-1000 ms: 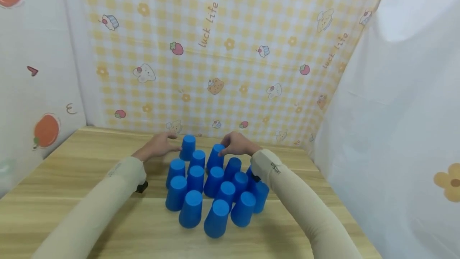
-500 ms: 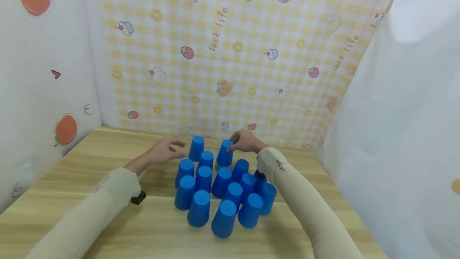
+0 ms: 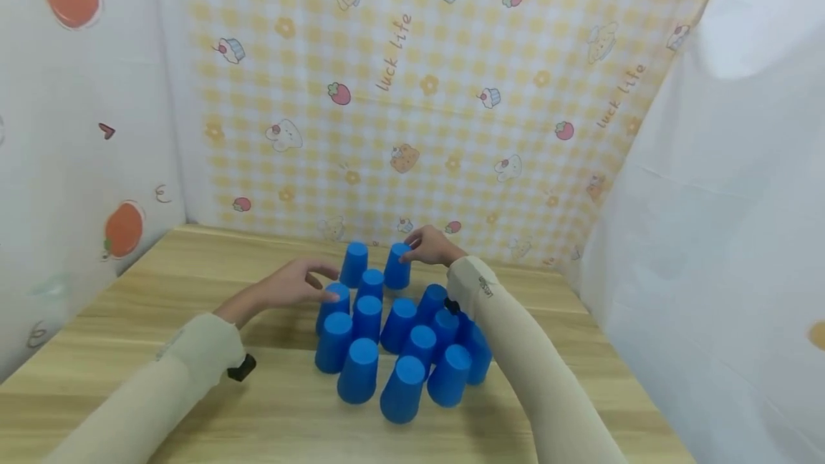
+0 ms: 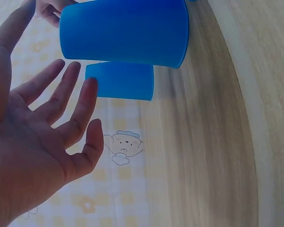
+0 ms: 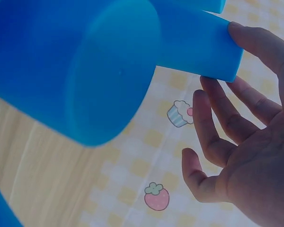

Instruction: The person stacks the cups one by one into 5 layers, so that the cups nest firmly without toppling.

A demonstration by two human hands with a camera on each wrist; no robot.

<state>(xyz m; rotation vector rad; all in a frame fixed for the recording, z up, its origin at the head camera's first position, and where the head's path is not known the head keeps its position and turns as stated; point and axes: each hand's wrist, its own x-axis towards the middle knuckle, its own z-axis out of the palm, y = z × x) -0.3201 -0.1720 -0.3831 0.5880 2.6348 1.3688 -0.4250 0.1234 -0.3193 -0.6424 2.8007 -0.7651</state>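
Several blue cups stand upside down in a cluster on the table. At the back, my right hand (image 3: 430,245) pinches one blue cup (image 3: 397,272) near its top between thumb and fingers. The right wrist view shows the thumb and fingertips at the end of this cup (image 5: 199,47). Just left of it stands another cup (image 3: 354,267). My left hand (image 3: 293,285) is at the cluster's left side, fingers spread and relaxed, its thumb tip overlapping the top of a left-hand cup (image 3: 331,312). In the left wrist view, the left palm (image 4: 33,156) holds nothing.
A wood-grain table (image 3: 271,407) extends around the cups. A yellow checked cloth (image 3: 361,127) hangs behind its far edge, with white cloths (image 3: 722,235) at both sides. My right forearm (image 3: 515,342) passes over the right side of the cluster, partly hiding cups there.
My right hand has moved its cup backward, out of the cluster, beside the back-left cup. My left hand has drawn back from that cup toward a nearer one. The head view has shifted slightly.
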